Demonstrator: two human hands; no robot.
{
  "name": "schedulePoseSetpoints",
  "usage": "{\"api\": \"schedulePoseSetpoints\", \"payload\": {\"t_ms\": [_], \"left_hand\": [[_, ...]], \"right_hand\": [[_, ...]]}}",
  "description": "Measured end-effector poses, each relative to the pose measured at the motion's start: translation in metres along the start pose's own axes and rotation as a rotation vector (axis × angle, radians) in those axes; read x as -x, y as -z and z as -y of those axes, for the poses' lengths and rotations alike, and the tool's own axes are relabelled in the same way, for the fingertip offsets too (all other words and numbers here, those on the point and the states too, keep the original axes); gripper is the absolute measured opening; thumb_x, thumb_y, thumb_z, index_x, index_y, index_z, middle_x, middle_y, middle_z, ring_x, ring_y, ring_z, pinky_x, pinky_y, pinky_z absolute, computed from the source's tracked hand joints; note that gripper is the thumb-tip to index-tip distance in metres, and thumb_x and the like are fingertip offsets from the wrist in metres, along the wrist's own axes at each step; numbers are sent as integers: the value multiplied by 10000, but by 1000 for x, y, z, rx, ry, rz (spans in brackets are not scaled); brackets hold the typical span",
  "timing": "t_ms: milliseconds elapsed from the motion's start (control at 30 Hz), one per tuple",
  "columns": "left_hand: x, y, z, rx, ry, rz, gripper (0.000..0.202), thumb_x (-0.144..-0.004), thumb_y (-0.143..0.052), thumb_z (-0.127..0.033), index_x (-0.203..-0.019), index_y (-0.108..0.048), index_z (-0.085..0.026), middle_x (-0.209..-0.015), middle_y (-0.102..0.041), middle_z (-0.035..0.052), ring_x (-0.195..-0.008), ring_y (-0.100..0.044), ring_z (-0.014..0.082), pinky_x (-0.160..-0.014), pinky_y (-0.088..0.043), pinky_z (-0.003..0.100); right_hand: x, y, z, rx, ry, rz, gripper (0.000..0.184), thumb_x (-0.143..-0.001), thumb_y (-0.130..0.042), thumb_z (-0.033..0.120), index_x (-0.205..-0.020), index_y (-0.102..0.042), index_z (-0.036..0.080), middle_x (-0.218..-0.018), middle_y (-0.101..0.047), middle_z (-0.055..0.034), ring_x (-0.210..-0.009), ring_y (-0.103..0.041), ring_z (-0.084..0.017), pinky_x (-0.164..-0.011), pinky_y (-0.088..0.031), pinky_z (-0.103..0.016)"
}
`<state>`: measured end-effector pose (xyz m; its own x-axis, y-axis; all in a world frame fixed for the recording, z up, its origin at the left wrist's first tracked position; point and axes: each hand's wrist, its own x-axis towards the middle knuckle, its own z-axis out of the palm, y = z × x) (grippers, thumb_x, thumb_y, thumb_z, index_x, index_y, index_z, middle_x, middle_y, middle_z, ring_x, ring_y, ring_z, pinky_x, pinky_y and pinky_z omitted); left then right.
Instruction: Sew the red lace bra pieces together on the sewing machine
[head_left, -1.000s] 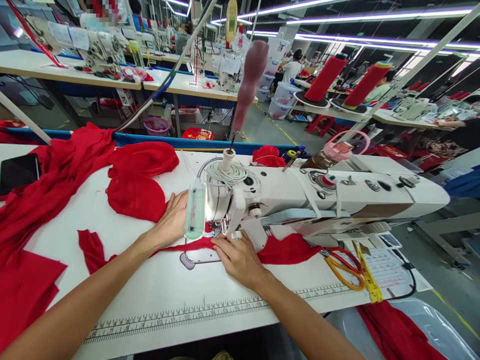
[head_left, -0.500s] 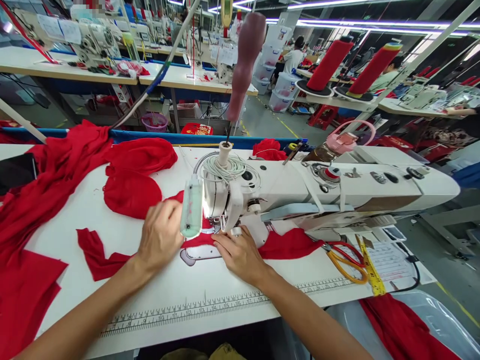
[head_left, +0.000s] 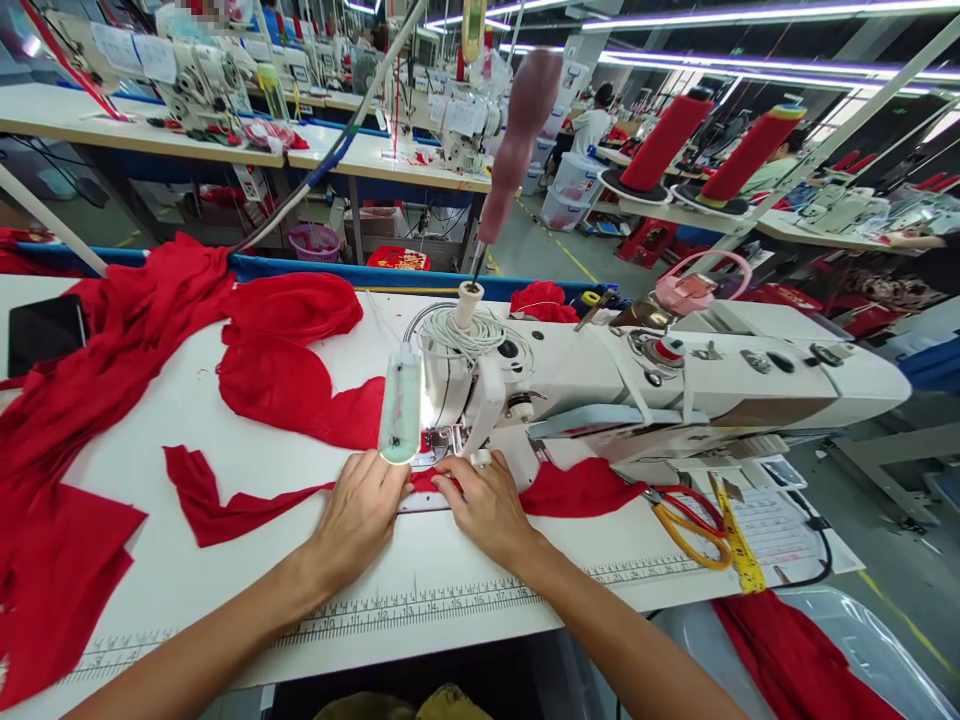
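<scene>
A long red fabric strip [head_left: 581, 488] runs across the white table, passing beneath both hands in front of the needle area of a sewing machine [head_left: 570, 365]. My left hand [head_left: 361, 512] grips the strip just left of the presser foot [head_left: 444, 440], fingers together and pressed down. On the other side my right hand [head_left: 486, 508], wearing a ring, pinches the same strip close to the foot. Behind my left hand, a gathered red fabric piece [head_left: 300, 395] reaches toward the needle. A lit pale green lamp [head_left: 401, 410] hides part of it.
Scissors [head_left: 694, 530] and a yellow tape measure [head_left: 736, 540] lie right of my right arm. Red cloth [head_left: 161, 320] is heaped at the left beside a black phone [head_left: 46, 333]. A screwdriver [head_left: 517, 140] stands upright in the machine's top. A printed ruler [head_left: 420, 605] lines the front edge.
My left hand has moved right and slightly down onto the strip, closer to my right hand. The strip's left part is stretched straighter. The view has shifted a little.
</scene>
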<state>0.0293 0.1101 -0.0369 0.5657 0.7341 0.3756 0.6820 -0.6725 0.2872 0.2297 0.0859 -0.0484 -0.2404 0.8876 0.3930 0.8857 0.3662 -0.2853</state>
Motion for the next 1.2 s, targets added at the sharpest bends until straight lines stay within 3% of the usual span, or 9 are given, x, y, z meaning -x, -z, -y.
{"api": "schedulePoseSetpoints", "payload": {"t_ms": [100, 300, 400, 633, 767, 900, 1000, 1200], "left_hand": [[1, -2, 0, 31, -81, -62, 231, -992, -385, -96, -826, -519, -186, -733, -537, 15, -669, -481, 180, -629, -355, 316], [-2, -5, 11, 146, -151, -125, 176, -993, -402, -86, -1010, -549, -183, -792, -623, 7, -702, -576, 148, -646, -443, 259], [-3, -3, 11, 167, -123, -158, 124, -1003, -439, -129, -1040, -547, -176, -795, -636, 12, -683, -589, 142, -624, -456, 244], [-9, 1, 11, 86, -68, -156, 209, -985, -425, -112, -1103, -585, -177, -783, -642, 18, -624, -570, 132, -578, -452, 233], [-11, -3, 16, -11, -184, -146, 288, -941, -397, -52, -955, -647, -193, -801, -639, 40, -707, -591, 152, -603, -446, 239], [-9, -6, 18, -95, -244, -159, 285, -931, -413, -53, -893, -666, -179, -801, -630, 54, -685, -567, 154, -561, -409, 237], [-6, -6, 17, -107, -207, -154, 349, -893, -392, 1, -978, -682, -174, -820, -623, 57, -676, -559, 149, -524, -373, 223], [-5, -4, 16, -113, -186, -200, 368, -859, -403, 22, -963, -689, -185, -820, -601, 49, -694, -552, 155, -518, -373, 218]], "right_hand": [[-2, 2, 0, -18, -6, 55, 114, -975, -591, 263, -933, -687, 217, -881, -690, -53, -869, -612, -230, -821, -423, -367], [-6, 12, 1, -104, -72, 134, 196, -955, -613, 256, -1135, -678, 214, -993, -687, -68, -953, -601, -237, -849, -453, -346], [-8, 17, 3, -227, -92, 148, 103, -942, -613, 218, -1016, -684, 228, -989, -700, -32, -952, -607, -212, -837, -456, -306], [-15, 8, 7, -100, -56, -26, 139, -970, -527, 195, -933, -660, 214, -820, -717, -7, -798, -648, -177, -781, -459, -276], [-13, -7, 7, -18, -53, -108, 154, -977, -543, 230, -897, -664, 178, -781, -714, -53, -770, -648, -206, -793, -454, -318], [-10, -13, 6, 146, 49, -207, 261, -1014, -531, 322, -848, -665, 173, -669, -670, -47, -668, -619, -191, -756, -452, -309], [-9, -10, 4, 144, 77, -194, 302, -1030, -501, 351, -836, -650, 175, -725, -681, -54, -658, -601, -176, -725, -452, -293], [-8, -6, 0, 6, 64, -141, 243, -1024, -498, 242, -830, -628, 173, -754, -661, -38, -687, -605, -161, -679, -461, -268]]}}
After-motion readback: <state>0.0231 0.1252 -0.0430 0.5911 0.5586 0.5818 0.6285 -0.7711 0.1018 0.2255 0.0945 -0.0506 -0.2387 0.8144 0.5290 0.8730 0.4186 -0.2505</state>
